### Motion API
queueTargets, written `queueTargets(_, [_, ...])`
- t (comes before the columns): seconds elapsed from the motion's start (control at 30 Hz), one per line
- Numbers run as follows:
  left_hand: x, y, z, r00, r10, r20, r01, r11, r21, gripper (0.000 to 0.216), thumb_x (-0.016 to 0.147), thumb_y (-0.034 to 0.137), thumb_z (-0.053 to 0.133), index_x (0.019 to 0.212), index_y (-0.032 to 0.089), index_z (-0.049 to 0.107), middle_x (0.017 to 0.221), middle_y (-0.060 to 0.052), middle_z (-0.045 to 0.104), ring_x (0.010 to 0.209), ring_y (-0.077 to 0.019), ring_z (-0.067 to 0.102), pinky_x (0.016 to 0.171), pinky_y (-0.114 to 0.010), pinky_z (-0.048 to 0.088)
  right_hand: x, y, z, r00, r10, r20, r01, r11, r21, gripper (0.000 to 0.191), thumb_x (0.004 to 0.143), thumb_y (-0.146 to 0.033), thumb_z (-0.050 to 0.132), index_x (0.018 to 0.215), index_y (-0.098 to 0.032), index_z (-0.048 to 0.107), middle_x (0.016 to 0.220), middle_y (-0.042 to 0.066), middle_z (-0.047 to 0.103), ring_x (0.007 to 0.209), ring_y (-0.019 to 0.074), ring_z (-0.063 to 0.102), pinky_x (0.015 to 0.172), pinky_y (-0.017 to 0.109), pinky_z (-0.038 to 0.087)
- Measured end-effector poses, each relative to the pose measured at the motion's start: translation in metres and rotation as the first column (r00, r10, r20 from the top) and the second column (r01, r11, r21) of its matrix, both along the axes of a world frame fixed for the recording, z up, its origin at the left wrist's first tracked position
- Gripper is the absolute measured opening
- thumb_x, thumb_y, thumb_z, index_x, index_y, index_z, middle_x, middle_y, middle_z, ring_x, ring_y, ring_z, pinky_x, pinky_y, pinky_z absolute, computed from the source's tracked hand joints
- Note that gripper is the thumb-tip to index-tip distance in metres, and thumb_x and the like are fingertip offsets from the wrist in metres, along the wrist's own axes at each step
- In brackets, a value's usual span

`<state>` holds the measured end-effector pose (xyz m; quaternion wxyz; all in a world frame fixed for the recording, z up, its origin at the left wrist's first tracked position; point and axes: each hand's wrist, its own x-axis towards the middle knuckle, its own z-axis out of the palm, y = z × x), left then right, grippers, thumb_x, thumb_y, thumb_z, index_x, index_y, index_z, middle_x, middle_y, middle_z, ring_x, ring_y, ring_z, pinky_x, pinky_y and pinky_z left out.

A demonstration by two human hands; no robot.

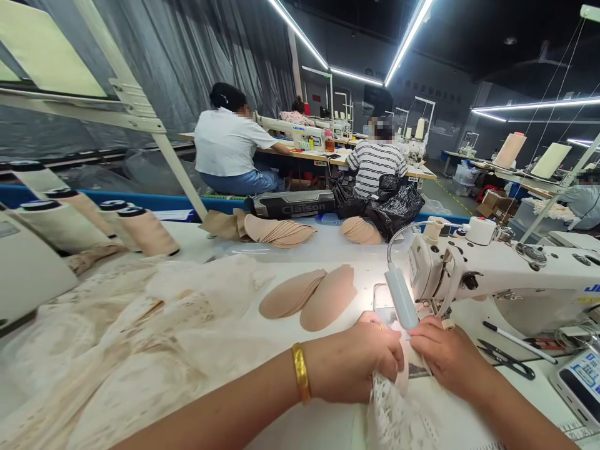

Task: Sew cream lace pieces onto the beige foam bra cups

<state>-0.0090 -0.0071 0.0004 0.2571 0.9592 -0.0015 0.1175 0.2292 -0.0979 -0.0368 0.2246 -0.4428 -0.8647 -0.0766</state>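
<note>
My left hand [360,359] is closed on a white lace fabric [396,415], which hangs down from it toward the table's front edge. Close by, my right hand [450,356] pinches the pale edge of the same work, just below the needle area of a white sewing machine [434,269]. A grey lamp [402,300] on a bent neck lights the spot between both hands, and its head partly covers the needle. Left of the machine lie a stack of beige oval pads [288,295] and a single-looking beige pad [329,300], overlapping each other.
Sheer cream lace [154,350] heaps over the left side. Thread cones [147,230] stand behind it. More beige pads [281,231] lie at the table's back. Black scissors [506,359] and a pen [520,342] are right of my hand. Co-workers [229,140] sit beyond.
</note>
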Motion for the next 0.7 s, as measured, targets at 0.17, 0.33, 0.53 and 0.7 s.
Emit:
queueTargets(0.17, [0.0008,0.0016,0.002,0.999,0.014,-0.03,-0.014,1.0,0.017,0.022,0.071,0.004,0.069,0.079,0.024,0.076,0.1,0.0,0.077,0.097,-0.0238,0.07,0.102,-0.041,0.036,0.0001,0.0,-0.0001,0.996,-0.08,0.035,0.082,0.995,-0.049,0.035,0.092,0.001,0.045,0.103,-0.023,0.068,0.102,0.004,0.073,0.088,0.0191,0.064,0.074,0.029,0.048])
queueTargets(0.33, [0.0023,0.0026,0.0013,1.0,0.005,0.01,-0.006,1.0,0.013,0.017,0.074,0.006,0.069,0.076,0.022,0.075,0.097,0.0,0.077,0.092,-0.0219,0.07,0.098,-0.041,0.036,-0.0003,0.0,0.0004,0.996,-0.087,0.022,0.088,0.995,-0.039,0.031,0.093,-0.001,0.046,0.102,-0.023,0.067,0.097,0.004,0.072,0.088,0.0197,0.063,0.074,0.029,0.047])
queueTargets(0.53, [0.0029,0.0009,-0.0011,0.999,-0.007,0.051,0.004,0.999,0.051,0.018,0.075,0.007,0.068,0.078,0.023,0.075,0.095,0.001,0.076,0.092,-0.0217,0.07,0.094,-0.039,0.036,0.0011,0.0005,0.0007,0.996,-0.075,0.038,0.076,0.997,-0.024,0.035,0.09,0.001,0.046,0.104,-0.024,0.065,0.097,0.003,0.072,0.087,0.0199,0.064,0.075,0.029,0.048])
queueTargets(0.7, [0.0021,0.0001,-0.0019,0.999,0.001,0.044,-0.003,0.999,0.054,0.013,0.074,0.011,0.07,0.078,0.023,0.074,0.096,0.0,0.076,0.095,-0.0232,0.069,0.093,-0.038,0.036,0.0038,0.0007,-0.0037,0.994,-0.096,0.049,0.097,0.995,-0.015,0.035,0.087,0.001,0.049,0.104,-0.025,0.065,0.098,0.003,0.073,0.088,0.0202,0.065,0.076,0.029,0.048])
